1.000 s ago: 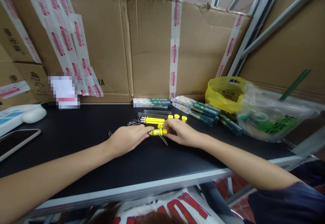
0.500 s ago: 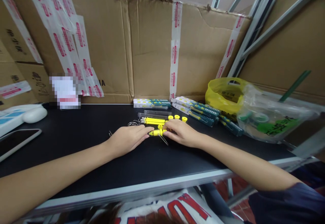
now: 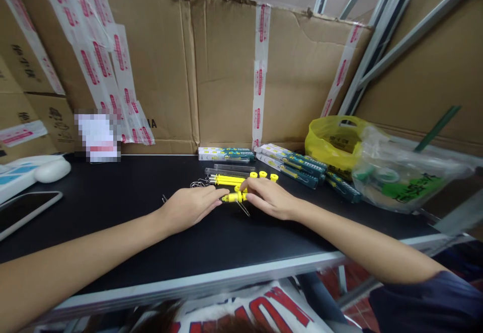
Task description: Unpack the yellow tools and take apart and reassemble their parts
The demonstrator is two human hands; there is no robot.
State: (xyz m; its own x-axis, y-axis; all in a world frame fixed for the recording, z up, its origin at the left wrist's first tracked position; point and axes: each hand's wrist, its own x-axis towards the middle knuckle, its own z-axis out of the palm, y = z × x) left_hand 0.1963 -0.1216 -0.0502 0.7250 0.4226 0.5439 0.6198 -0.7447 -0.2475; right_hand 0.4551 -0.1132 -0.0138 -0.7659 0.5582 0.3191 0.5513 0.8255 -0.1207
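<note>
Yellow tool (image 3: 233, 198) between both hands on the table (image 3: 196, 260), just in front of more yellow parts (image 3: 230, 179).
The clear bag (image 3: 415, 184) at right holds something with a pale round top, a green straw (image 3: 437, 128) poking up; the yellow bag (image 3: 328, 139) gapes at its top — contents hard to tell, as with the printed boxes (image 3: 226, 154). The tool's long axis runs left to right, dark tip leftward — the left hand (image 3: 190, 204) pinches that tip, while the right hand's (image 3: 272, 197) thumb and fingers close narrowly round the other end.
</note>
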